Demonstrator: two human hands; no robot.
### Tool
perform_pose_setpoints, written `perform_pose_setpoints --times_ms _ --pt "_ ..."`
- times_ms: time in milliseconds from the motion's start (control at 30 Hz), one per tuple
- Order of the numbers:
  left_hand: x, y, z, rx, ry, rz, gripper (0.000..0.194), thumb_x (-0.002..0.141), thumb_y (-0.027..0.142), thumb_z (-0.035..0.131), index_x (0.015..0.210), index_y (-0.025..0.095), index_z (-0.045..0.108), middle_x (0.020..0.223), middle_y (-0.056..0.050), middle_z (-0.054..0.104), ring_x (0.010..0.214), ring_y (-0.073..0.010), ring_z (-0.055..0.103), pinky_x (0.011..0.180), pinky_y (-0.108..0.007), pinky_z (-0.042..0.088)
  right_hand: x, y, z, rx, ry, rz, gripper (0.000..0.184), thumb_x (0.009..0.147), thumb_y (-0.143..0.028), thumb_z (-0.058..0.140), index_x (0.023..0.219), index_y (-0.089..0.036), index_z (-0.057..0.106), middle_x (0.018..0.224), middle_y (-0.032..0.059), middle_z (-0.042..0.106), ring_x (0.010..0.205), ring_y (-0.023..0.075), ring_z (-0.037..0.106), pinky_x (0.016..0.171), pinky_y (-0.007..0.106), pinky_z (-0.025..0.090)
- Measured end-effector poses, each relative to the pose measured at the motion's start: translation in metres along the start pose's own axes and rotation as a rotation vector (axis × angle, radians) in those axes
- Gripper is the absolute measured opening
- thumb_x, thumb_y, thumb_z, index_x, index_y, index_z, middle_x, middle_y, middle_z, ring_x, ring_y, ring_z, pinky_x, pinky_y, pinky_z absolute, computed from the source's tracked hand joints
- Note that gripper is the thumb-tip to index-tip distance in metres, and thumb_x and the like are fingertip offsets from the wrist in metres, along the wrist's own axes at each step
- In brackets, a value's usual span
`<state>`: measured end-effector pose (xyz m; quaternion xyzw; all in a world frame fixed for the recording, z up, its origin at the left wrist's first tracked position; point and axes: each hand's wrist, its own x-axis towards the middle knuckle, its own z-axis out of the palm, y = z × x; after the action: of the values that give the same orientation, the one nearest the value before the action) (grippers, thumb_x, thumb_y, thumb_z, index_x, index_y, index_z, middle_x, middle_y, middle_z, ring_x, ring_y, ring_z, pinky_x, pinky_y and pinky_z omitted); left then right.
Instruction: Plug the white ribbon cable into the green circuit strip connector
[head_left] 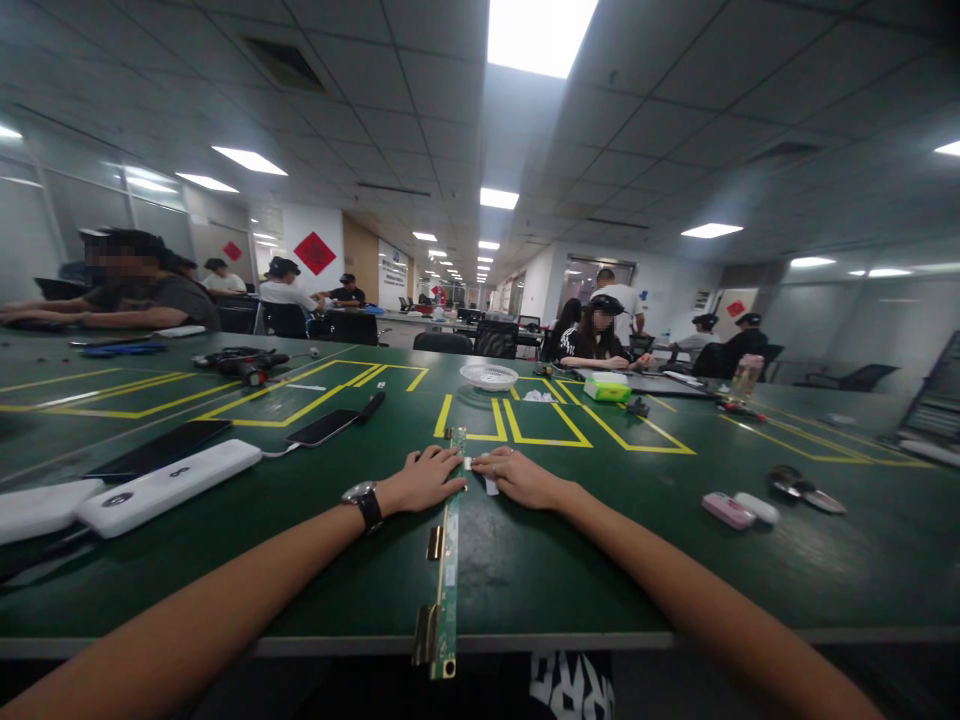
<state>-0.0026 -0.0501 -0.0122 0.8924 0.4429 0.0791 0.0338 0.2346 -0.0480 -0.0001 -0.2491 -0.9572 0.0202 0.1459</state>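
A long, narrow green circuit board (448, 560) with brownish flexible tabs lies lengthwise in front of me, its near end reaching past the table's edge. My left hand (426, 482), a watch on its wrist, rests at the board's left side with thumb and fingertips pressed on it, holding it down. From the right, my right hand (525, 480) reaches to the board's edge, fingers together. A small white piece (491, 487), like paper or cloth, sticks out under those fingers. Another bit of white shows at the fingertips on the board; whether both are one piece I cannot tell.
The green table (600, 560) carries yellow tape outlines. A white basket (489, 377) stands ahead, beside a green tissue pack (607, 387). White power banks (172, 485) and a phone (326, 427) lie left; a pink case (727, 510) lies right. Several people sit beyond.
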Motion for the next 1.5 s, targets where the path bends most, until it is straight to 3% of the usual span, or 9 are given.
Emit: perform_pose_setpoints --times_ms 233,367,500,633,733,900,1033,1333,1500 --pt "-0.001 -0.001 0.0 -0.031 -0.011 0.006 0.057 0.096 0.057 0.031 0.142 0.025 0.039 0.152 -0.01 0.033 0.136 -0.0337 0.027 0.103 -0.058 0.024 -0.001 0.0 0.0 -0.006 0.016 -0.021 0.047 0.089 -0.006 0.038 0.129 -0.018 0.058 0.132 0.0082 0.059 0.117 0.019 0.053 0.103 0.037 0.036" --pt "-0.004 0.003 -0.005 -0.087 0.013 0.056 0.057 0.094 0.052 0.039 0.141 0.021 0.037 0.147 -0.013 0.039 0.134 -0.0309 0.032 0.104 -0.051 0.027 -0.002 -0.006 -0.005 -0.071 0.027 -0.002 0.041 0.089 -0.009 0.041 0.12 -0.02 0.065 0.124 0.0059 0.064 0.11 0.0205 0.055 0.098 0.037 0.039" --pt "-0.005 0.011 -0.009 -0.155 0.045 0.105 0.078 0.089 0.051 0.051 0.15 0.018 0.016 0.147 -0.016 0.038 0.136 -0.0322 0.03 0.106 -0.049 0.025 -0.001 -0.009 -0.008 -0.125 0.093 0.02 0.032 0.087 -0.01 0.045 0.104 -0.021 0.07 0.107 0.0055 0.07 0.106 0.0229 0.056 0.094 0.041 0.039" --pt "-0.005 0.016 -0.006 -0.202 0.071 0.15 0.092 0.087 0.052 0.055 0.152 0.021 -0.003 0.15 -0.017 0.033 0.133 -0.0352 0.034 0.104 -0.052 0.027 -0.001 -0.008 -0.004 -0.061 0.166 -0.014 0.034 0.088 -0.008 0.044 0.11 -0.02 0.066 0.113 0.0081 0.066 0.108 0.022 0.056 0.094 0.041 0.041" --pt "-0.003 0.016 -0.003 -0.217 0.117 0.144 0.092 0.086 0.049 0.057 0.152 0.02 0.0 0.149 -0.018 0.034 0.132 -0.0357 0.036 0.102 -0.051 0.029 0.0 -0.009 -0.001 -0.003 0.138 -0.08 0.038 0.088 -0.008 0.043 0.119 -0.02 0.061 0.12 0.0096 0.063 0.116 0.0216 0.053 0.099 0.042 0.041" --pt "0.0 0.014 -0.003 -0.207 0.304 0.081 0.07 0.094 0.045 0.047 0.151 0.022 0.013 0.145 -0.014 0.04 0.132 -0.0308 0.036 0.102 -0.048 0.031 0.001 -0.002 0.001 0.023 0.081 -0.07 0.035 0.093 -0.014 0.041 0.12 -0.021 0.062 0.121 0.0081 0.064 0.116 0.0197 0.055 0.102 0.039 0.041" --pt "0.0 0.013 -0.007 -0.183 0.436 0.034 0.06 0.095 0.039 0.047 0.147 0.022 0.023 0.144 -0.011 0.041 0.13 -0.0277 0.036 0.102 -0.045 0.031 -0.011 0.031 -0.004 -0.081 0.047 0.101 0.034 0.094 -0.02 0.04 0.119 -0.021 0.063 0.125 0.0069 0.062 0.116 0.0208 0.056 0.102 0.039 0.041" --pt "-0.003 0.013 -0.01 -0.169 0.421 0.058 0.056 0.095 0.041 0.047 0.144 0.021 0.028 0.138 -0.011 0.046 0.127 -0.0274 0.037 0.1 -0.044 0.033 -0.106 0.145 -0.025 -0.416 0.017 0.907 0.04 0.091 -0.025 0.037 0.119 -0.017 0.064 0.123 0.0128 0.063 0.108 0.028 0.061 0.091 0.04 0.046" --pt "-0.002 0.014 -0.009 -0.137 0.358 0.079 0.056 0.095 0.042 0.046 0.144 0.022 0.029 0.138 -0.011 0.046 0.126 -0.0286 0.038 0.098 -0.044 0.034 -0.121 0.164 -0.021 -0.438 0.038 0.995 0.043 0.09 -0.026 0.035 0.121 -0.014 0.063 0.124 0.0145 0.061 0.109 0.0303 0.06 0.09 0.042 0.047"
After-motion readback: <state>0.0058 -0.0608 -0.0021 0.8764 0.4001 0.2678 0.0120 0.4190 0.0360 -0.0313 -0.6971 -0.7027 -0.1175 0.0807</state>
